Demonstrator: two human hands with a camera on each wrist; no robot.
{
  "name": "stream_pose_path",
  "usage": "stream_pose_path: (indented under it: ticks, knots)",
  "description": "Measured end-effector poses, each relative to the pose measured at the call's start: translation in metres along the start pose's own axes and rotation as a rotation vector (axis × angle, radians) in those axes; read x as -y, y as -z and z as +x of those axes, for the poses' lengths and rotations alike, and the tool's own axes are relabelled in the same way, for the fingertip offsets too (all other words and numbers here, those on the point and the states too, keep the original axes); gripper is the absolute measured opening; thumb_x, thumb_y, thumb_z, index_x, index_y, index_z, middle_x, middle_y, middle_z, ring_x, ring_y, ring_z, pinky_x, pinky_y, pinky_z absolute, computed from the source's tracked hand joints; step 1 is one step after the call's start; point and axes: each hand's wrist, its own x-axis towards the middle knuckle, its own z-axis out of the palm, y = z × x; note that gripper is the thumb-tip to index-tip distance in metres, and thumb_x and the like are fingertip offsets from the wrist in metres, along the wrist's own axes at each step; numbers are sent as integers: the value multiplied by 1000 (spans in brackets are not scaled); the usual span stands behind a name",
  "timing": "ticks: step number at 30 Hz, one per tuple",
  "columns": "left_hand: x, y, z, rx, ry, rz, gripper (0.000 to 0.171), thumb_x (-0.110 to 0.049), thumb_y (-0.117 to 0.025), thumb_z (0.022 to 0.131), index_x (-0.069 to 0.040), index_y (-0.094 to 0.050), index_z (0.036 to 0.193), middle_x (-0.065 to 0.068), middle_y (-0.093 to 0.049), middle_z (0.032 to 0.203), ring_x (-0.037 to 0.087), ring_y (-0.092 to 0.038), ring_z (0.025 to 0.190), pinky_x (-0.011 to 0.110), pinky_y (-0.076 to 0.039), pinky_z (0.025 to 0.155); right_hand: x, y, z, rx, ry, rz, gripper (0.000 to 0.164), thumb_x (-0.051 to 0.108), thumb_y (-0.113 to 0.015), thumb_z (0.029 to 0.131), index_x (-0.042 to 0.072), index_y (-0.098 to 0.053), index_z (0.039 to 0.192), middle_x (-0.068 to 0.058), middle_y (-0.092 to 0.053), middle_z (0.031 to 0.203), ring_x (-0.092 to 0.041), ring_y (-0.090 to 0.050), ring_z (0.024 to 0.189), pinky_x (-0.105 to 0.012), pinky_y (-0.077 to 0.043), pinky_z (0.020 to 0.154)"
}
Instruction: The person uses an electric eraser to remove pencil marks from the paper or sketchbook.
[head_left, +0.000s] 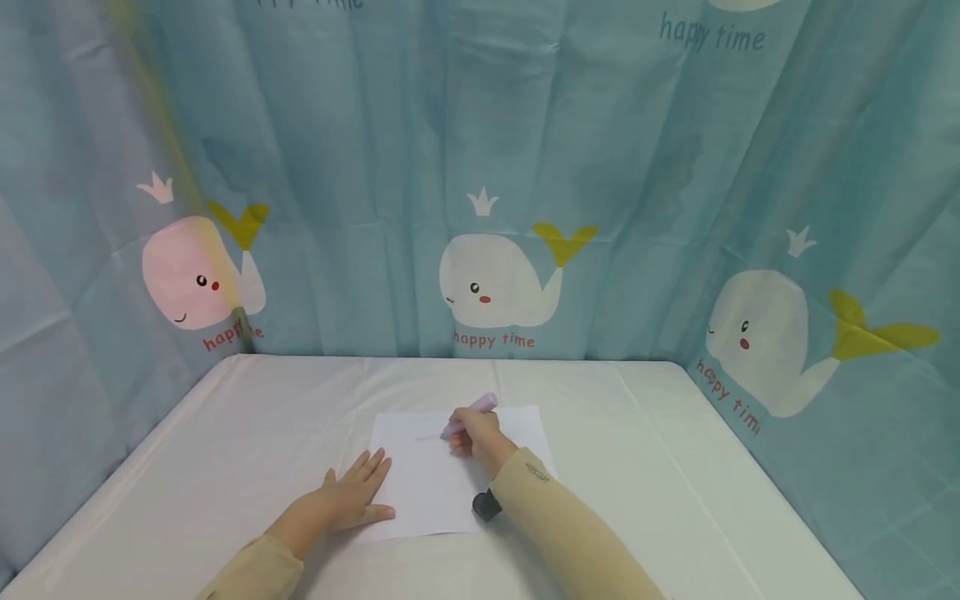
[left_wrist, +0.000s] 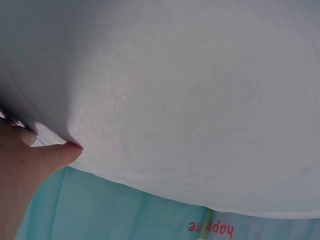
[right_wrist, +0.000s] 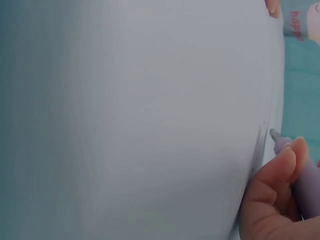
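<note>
A white sheet of paper [head_left: 435, 492] lies on the table, with a faint line [head_left: 427, 438] on its upper part. My right hand [head_left: 477, 433] pinches a light purple marker [head_left: 486, 402] between thumb and fingers. The marker slants, its grey tip down at the right end of that line; in the right wrist view the tip [right_wrist: 274, 134] shows uncapped, close over the paper. My left hand [head_left: 352, 493] rests flat with spread fingers at the paper's left edge. In the left wrist view its thumb [left_wrist: 65, 152] shows at the lower left.
A white cloth covers the table [head_left: 675, 483]. A small black object [head_left: 486, 505] sits by the right sleeve, partly hidden behind it. Blue curtains [head_left: 360, 275] with whale prints hang behind the table and at both sides.
</note>
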Motion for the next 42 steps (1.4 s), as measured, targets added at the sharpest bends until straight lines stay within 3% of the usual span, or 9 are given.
stream_pose_path:
  ticks: [8,20,27,42]
  knots:
    - [1,7,3,6,-10,3,88,-50,-60,91,9,-26,147,30,-15,155,50,-9,142,79,-4,99,6,-6,9,-17,-11,-55,12,8,-65,82,-1,-58,88,-5,-57,58,-8,-49,42,-19,-46,41]
    - [0,10,1,-5,7,15,85,-47,-61,91,8,-28,147,29,-16,155,49,-10,142,79,-6,100,11,-5,4,78,-7,-109,21,7,-66,82,-6,-59,97,-7,-58,61,-9,-51,45,-22,-49,47]
    - [1,8,2,-1,-6,9,85,-48,-60,92,7,-28,148,29,-16,156,49,-10,142,79,-6,100,10,3,8,110,-24,-47,16,10,-62,85,-3,-58,92,-7,-57,62,-13,-54,49,-24,-51,49]
    - [1,-2,1,4,-2,19,85,-49,-60,91,7,-29,147,28,-17,156,48,-11,143,79,-7,99,0,-5,7,31,28,-55,12,6,-62,82,-3,-58,89,-5,-57,57,-8,-51,43,-19,-48,43]
